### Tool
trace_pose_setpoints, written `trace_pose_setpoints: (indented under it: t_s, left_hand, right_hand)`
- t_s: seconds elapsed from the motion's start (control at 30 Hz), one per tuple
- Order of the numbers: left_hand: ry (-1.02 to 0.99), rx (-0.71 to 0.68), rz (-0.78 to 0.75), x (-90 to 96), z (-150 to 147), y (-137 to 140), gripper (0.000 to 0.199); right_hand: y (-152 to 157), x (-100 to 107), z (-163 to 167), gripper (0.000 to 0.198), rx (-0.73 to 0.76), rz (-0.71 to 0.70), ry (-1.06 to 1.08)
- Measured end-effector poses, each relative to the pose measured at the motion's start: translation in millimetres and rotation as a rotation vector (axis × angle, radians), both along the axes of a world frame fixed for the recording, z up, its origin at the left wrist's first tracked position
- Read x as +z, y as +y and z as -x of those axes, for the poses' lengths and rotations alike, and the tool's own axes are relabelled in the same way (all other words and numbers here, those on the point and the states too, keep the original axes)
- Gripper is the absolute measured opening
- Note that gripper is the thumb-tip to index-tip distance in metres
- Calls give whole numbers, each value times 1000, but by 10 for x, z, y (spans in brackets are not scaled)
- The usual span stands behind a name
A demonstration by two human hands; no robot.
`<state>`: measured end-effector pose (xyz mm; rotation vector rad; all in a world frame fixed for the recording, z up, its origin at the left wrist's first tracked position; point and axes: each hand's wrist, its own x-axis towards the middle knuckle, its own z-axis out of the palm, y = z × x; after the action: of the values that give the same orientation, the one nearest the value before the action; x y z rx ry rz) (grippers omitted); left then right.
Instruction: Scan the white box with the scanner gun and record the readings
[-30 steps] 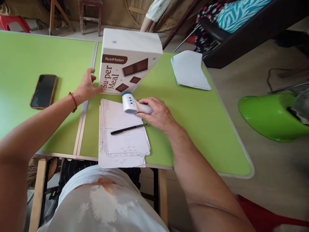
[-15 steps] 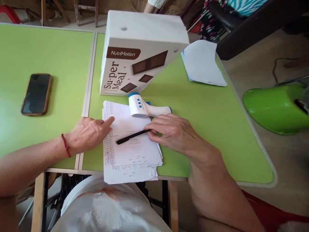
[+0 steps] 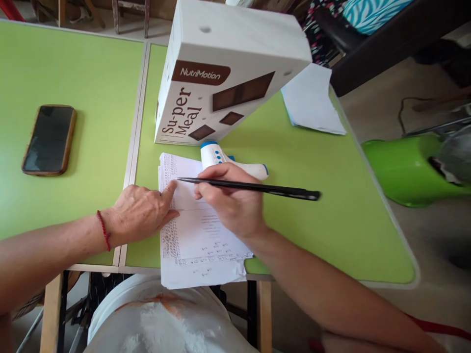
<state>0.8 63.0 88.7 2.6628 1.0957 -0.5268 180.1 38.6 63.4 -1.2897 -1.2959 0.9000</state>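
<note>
In my right hand (image 3: 237, 208) is a slim black pen (image 3: 253, 187), pinched between thumb and fingers. Its tip points left, at the upper part of the written sheets, close to my left index fingertip; whether it touches the paper I cannot tell. My left hand (image 3: 143, 211) rests at the left edge of the stacked papers (image 3: 198, 245), index finger stretched out and thumb apart, holding nothing. Small handwriting fills the sheet's left margin and lower part. Just beyond my right hand lies a white and blue infrared thermometer (image 3: 211, 156), partly covered by that hand.
A large white NutriMotion box (image 3: 239, 68) stands behind the papers. On the left of the green table (image 3: 316, 235) lies a smartphone (image 3: 49, 139). More papers (image 3: 309, 100) lie at the back right. A green bin (image 3: 405, 169) stands beyond the right edge.
My right hand has picked the pen up from the sheet and brought it left, tip toward my left index finger. My left index finger and thumb are now farther apart on the paper.
</note>
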Motion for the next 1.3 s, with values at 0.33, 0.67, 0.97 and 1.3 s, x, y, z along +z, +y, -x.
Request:
trace_pose_setpoints:
  t_s: [0.33, 0.67, 0.97, 1.3]
  left_hand:
    - [91, -33, -37, 57, -29, -7, 63]
    - [73, -36, -86, 45, -23, -11, 62]
    - [79, -41, -106, 34, -29, -12, 64]
    - [80, -42, -84, 41, -19, -11, 66]
  right_hand:
    - [188, -257, -50, 15, 20, -328, -314]
    - [205, -300, -26, 17, 42, -403, -344]
    - [211, -295, -35, 16, 38, -371, -370]
    - [212, -285, -37, 16, 64, -380, -353]
